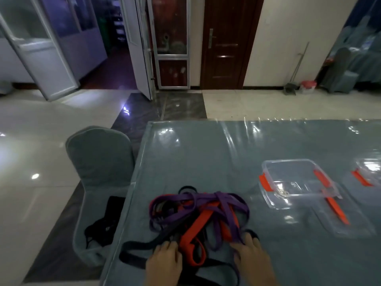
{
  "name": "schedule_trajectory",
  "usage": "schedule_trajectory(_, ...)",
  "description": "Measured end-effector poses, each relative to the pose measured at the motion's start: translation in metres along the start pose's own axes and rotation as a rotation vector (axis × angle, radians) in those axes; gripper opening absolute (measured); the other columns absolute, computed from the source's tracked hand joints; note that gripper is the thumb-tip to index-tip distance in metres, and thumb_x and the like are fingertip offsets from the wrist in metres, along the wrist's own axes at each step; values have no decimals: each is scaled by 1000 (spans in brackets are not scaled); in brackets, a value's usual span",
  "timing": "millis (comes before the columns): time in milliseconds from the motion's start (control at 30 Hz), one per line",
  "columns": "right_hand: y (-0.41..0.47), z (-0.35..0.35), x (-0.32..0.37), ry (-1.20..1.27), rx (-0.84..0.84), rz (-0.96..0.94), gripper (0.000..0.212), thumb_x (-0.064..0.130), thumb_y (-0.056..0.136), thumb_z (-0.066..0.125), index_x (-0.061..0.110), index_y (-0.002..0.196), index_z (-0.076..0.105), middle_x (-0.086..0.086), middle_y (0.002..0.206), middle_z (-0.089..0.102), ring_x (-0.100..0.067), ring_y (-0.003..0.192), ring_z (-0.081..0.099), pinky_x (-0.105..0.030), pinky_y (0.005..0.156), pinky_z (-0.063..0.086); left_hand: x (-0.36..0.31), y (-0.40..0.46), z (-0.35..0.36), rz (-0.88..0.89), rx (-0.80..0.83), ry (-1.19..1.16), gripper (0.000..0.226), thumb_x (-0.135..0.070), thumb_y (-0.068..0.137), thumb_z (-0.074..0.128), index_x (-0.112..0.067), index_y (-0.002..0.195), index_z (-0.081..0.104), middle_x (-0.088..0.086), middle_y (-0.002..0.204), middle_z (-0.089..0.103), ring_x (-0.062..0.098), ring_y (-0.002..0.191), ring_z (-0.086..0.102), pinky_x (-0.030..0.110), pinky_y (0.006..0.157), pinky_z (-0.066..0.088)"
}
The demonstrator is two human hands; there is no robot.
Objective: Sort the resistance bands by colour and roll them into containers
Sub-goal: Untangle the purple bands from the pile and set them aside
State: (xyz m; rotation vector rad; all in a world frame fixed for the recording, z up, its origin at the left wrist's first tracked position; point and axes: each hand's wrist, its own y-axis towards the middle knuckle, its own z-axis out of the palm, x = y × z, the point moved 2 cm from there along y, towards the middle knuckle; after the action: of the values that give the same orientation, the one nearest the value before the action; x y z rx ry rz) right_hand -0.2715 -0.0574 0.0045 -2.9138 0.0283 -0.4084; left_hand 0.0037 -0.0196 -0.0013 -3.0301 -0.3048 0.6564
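Purple, orange and black flat rubber resistance bands [198, 215] lie tangled just ahead of both my hands. My left hand [164, 263] rests on a black strand and my right hand [252, 259] on purple, fingers loosely spread. Off to the right, nearer my right hand, the clear plastic container with orange clips [296, 182] holds no bands.

Only your two hands show, both at the near edge of the view: your left hand [164, 263] and your right hand [252, 259]. Both are bare, with no gloves, rings or watch to be seen. Your forearms run out of the picture, and no sleeve shows.
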Motion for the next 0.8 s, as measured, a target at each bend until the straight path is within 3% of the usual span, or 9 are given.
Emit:
schedule_trajectory(133,8,-7,24,-127,36,-97,55,34,52,91,39,104,76,-3,104,67,-29,82,67,-42,55,56,-17,19,-12,64,-46,126,13,-26,71,77,-24,80,67,-5,76,64,22,71,65,37,50,54)
schedule_trajectory(333,47,-13,43,-188,12,-200,55,33,53,90,33,106,74,0,97,66,-25,79,68,-40,52,55,-42,72,-13,132,-55,192,21,-20,67,82,-20,83,69,0,80,65,26,75,66,40,57,54)
schedule_trajectory(400,60,-15,45,-192,46,-194,55,35,55,89,33,108,72,0,100,66,-25,82,69,-41,54,57,-50,91,-11,146,-53,199,25,-23,71,79,-20,94,71,2,91,67,28,86,67,43,65,55)
schedule_trajectory(467,74,-16,44,-187,38,-208,53,34,59,86,32,110,70,0,103,65,-26,87,69,-43,58,58,-57,113,-6,174,-27,188,41,-28,76,75,-20,116,70,5,115,68,30,106,67,48,81,56)
schedule_trajectory(500,82,-16,43,-178,29,-220,51,33,62,85,32,111,69,0,104,64,-27,90,68,-44,60,58,-61,123,-2,179,20,182,52,-32,80,74,-21,130,64,7,132,63,32,123,62,53,93,52)
schedule_trajectory(567,98,-17,42,-167,15,-219,48,31,64,84,29,109,68,-2,111,64,-29,99,68,-44,66,58,-66,141,7,148,145,204,74,-43,91,67,-31,158,37,11,163,36,36,153,32,62,117,31)
schedule_trajectory(633,113,-18,40,-159,14,-209,50,30,62,87,27,108,69,-7,121,66,-32,109,68,-45,72,59,-65,155,17,94,255,249,86,-50,96,62,-38,165,12,10,172,14,36,160,9,67,122,14)
schedule_trajectory(700,126,-17,38,-128,27,-199,53,30,63,89,27,112,69,-12,129,66,-35,118,67,-49,80,60,-62,163,24,83,253,317,88,-48,95,65,-38,164,13,12,170,19,36,158,16,69,120,18)
schedule_trajectory(800,143,-12,33,-57,58,-193,59,30,70,86,30,125,64,-12,142,60,-36,130,60,-56,92,57,-56,170,26,129,162,326,86,-43,82,80,-36,156,38,10,144,53,36,132,52,60,99,47)
